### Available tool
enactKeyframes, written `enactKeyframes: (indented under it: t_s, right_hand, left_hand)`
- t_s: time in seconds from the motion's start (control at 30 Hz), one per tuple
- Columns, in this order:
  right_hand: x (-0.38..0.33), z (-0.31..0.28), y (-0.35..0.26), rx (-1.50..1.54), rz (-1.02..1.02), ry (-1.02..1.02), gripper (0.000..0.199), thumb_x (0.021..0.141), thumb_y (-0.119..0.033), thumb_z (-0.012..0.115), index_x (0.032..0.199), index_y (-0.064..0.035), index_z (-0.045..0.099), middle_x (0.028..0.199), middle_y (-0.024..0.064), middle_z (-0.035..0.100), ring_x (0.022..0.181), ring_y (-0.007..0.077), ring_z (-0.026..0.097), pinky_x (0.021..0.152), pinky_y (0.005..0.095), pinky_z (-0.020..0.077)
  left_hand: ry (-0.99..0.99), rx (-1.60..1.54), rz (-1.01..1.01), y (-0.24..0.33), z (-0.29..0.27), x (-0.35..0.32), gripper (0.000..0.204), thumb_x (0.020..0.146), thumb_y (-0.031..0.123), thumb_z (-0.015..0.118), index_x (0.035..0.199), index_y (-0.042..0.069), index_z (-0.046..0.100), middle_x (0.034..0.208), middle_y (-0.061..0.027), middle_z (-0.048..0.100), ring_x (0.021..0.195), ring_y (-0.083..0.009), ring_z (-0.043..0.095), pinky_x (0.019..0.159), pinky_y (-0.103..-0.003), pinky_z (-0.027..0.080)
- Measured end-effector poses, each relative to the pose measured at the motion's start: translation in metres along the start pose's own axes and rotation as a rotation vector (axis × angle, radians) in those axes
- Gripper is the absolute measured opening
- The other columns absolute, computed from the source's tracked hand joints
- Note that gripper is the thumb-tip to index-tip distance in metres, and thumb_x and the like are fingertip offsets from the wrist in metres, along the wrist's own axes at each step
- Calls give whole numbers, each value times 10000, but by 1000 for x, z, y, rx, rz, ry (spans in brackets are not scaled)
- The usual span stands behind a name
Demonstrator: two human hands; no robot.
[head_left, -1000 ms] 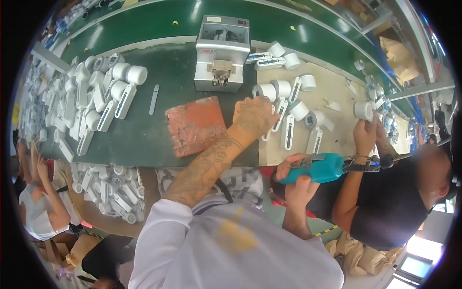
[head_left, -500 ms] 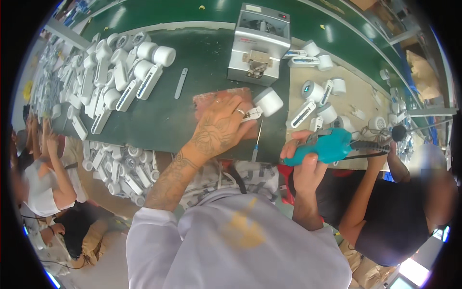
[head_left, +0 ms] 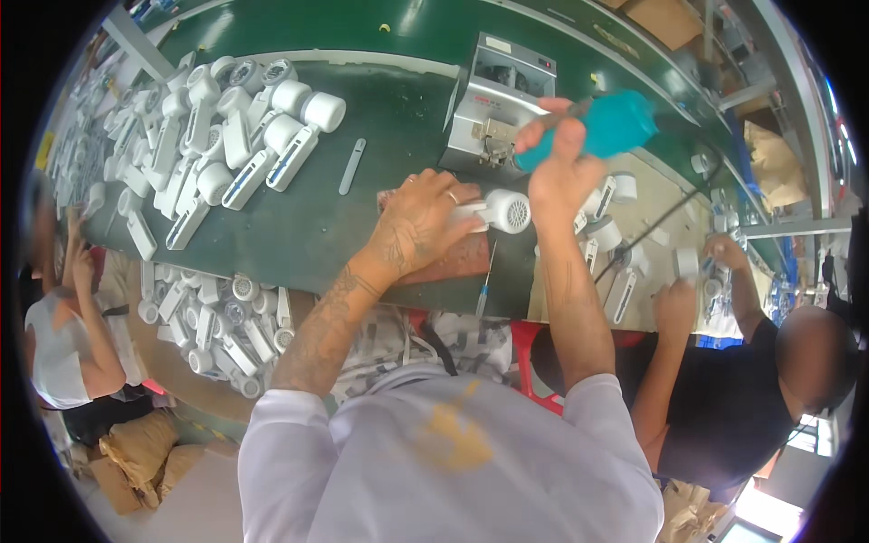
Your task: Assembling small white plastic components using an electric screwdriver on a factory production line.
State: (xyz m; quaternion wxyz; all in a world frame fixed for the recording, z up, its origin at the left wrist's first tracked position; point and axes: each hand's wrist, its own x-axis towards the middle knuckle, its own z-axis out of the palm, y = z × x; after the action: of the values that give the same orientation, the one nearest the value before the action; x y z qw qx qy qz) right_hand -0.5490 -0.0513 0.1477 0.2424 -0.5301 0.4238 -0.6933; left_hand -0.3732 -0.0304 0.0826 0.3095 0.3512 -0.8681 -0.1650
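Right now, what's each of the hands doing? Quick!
Left hand: closed on the round-headed white plastic device, pressing it to the reddish mat.
Right hand: closed around the teal electric screwdriver.

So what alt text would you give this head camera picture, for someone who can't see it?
Seen from above, a person's left hand holds a white handheld device on a reddish mat on a green workbench, while the right hand raises a teal electric screwdriver over it. A pile of white devices lies to the left, and a grey machine sits behind.
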Motion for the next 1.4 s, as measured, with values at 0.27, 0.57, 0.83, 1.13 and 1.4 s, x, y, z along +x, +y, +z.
enactKeyframes:
  t_s: [0.27,0.57,0.83,1.13,1.4]
  right_hand:
    - [13,12,40,57,-93,-50,426,1012,-424,579,962,-1,567,691,55,566,607,160,575,567,294,470]
    - [-12,6,3,49,198,-61,467,1029,-443,529,1001,21,565,684,54,546,598,163,562,546,315,453]
    - [-29,3,4,132,177,-81,346,1003,-320,615,982,25,599,674,43,572,593,130,563,554,275,455]
    - [-36,3,15,90,184,-97,416,1005,-397,596,943,10,536,689,75,547,588,179,545,556,326,475]
    - [-17,2,4,-34,156,-70,453,1026,-426,542,1014,24,580,679,62,572,608,157,577,550,294,462]
  left_hand:
    - [42,27,46,0,6,-6,447,895,410,660,1194,77,669,1061,-66,614,1030,-261,548,919,-407,432]
    - [35,25,38,-5,9,-5,461,895,407,660,1210,71,664,1072,-63,595,1031,-260,534,923,-415,431]
    - [10,13,34,-3,6,-6,462,895,401,667,1204,58,667,1084,-74,595,1026,-271,537,922,-417,438]
    - [4,19,20,-2,10,-6,465,891,391,670,1186,32,670,1098,-89,594,1030,-297,541,921,-427,454]
    - [13,55,11,-2,7,-6,468,907,395,646,1196,27,665,1105,-89,598,1037,-293,547,929,-434,453]
